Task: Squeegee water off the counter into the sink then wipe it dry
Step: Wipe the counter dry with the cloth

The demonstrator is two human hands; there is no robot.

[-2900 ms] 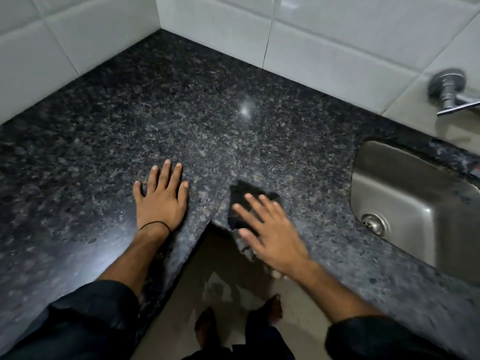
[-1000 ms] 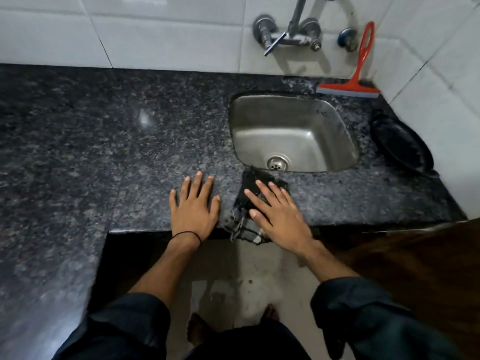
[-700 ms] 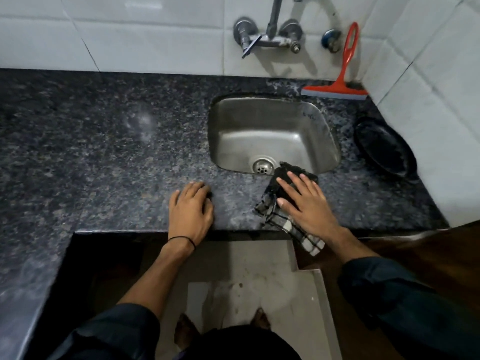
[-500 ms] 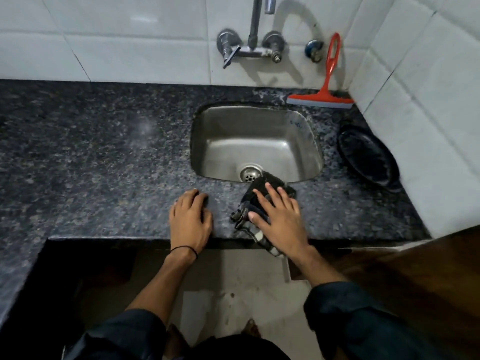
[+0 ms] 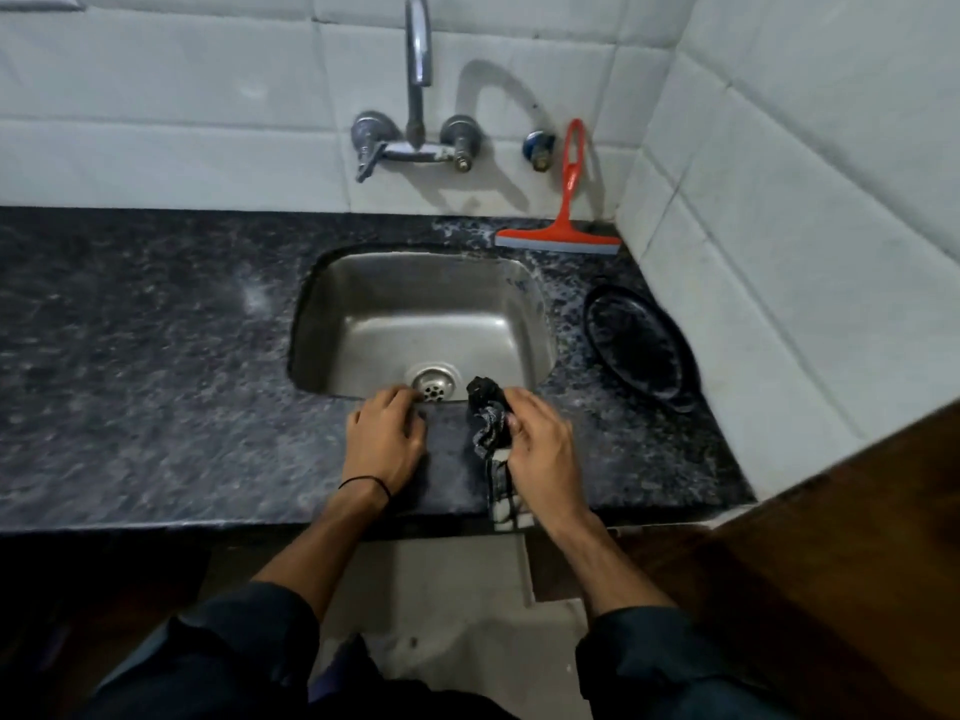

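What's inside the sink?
Inside the sink only the round metal drain shows. The dark cloth, gripped by the right hand, and the left hand cover part of its front edge, so that bit is hidden.

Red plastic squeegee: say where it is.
Head view, back right: the red plastic squeegee leans on the white tiled wall, blade on the dark granite counter behind the steel sink.

White tiled corner walls (image 5: 156,96) — pale floor (image 5: 457,589) below.
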